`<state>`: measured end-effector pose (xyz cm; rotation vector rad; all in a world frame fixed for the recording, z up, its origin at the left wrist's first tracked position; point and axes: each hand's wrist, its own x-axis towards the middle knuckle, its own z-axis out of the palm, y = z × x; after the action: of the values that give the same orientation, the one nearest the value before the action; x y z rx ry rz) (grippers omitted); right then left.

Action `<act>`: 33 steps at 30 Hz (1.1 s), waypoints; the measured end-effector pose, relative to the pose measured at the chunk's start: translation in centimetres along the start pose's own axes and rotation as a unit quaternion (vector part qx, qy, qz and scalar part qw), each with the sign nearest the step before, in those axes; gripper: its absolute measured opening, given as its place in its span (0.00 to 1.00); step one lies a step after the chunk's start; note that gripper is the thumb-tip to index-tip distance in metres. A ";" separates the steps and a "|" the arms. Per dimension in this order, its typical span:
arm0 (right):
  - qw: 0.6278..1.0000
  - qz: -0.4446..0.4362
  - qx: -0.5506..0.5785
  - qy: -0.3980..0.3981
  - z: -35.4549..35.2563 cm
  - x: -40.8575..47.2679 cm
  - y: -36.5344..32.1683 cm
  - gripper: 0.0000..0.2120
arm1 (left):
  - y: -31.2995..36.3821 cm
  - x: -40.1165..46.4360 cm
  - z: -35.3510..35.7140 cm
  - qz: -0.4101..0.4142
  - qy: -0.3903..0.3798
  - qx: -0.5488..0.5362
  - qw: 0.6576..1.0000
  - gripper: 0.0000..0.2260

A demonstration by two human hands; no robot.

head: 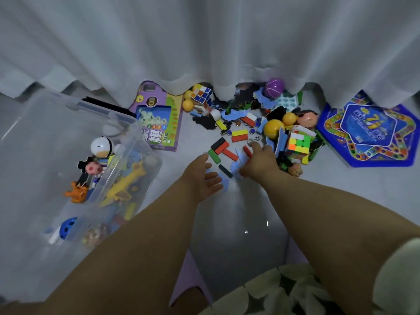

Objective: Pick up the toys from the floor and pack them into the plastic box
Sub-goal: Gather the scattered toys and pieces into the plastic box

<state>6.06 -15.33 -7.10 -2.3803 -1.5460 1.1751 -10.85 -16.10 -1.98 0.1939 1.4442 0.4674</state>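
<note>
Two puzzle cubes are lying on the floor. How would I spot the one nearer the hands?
Find the blue star-shaped board on the right. Just left of it, beside the right hand, sits the cube. Its tiles are neon pink, green and yellow, with no white.

left hand: forearm stretched forward, palm turned inward, fingers straight and relaxed | right hand: forearm stretched forward, back up, fingers curled downward; whether they grip anything is unclear

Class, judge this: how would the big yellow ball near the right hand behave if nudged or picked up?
The yellow ball is round and looks smooth, so it would probably roll on the glossy floor. It seems too wide to pinch, so it likely needs curled fingers. Its weight cannot be told.
</note>
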 end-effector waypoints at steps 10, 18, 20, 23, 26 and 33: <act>0.968 -0.124 -0.214 -0.036 3.1 1.2 0.3 0.43 | -0.6 2.0 -0.6 -0.017 0.003 -0.025 1.000 0.22; 0.977 -0.123 -0.175 -0.014 2.8 3.7 -0.1 0.23 | -0.3 3.5 -0.4 -0.030 0.010 -0.022 0.999 0.21; 0.979 -0.120 -0.163 -0.011 2.7 4.1 0.2 0.19 | -0.1 3.7 -0.2 -0.034 0.006 -0.019 0.999 0.20; 0.980 -0.126 -0.152 -0.014 2.8 4.6 0.5 0.13 | 0.1 3.9 0.0 -0.033 -0.001 -0.017 0.999 0.18; 0.987 -0.124 -0.098 0.002 2.3 4.5 0.2 0.05 | 0.2 4.0 -0.1 -0.030 -0.005 -0.017 0.999 0.18; 0.961 -0.146 0.217 -0.086 -0.6 1.0 -3.7 0.11 | 1.5 3.4 -0.4 -0.008 -0.021 -0.099 0.995 0.18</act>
<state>3.82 -12.46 -5.63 -1.7492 -1.4331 1.4937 -11.33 -13.38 -4.56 0.0337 1.3480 0.5868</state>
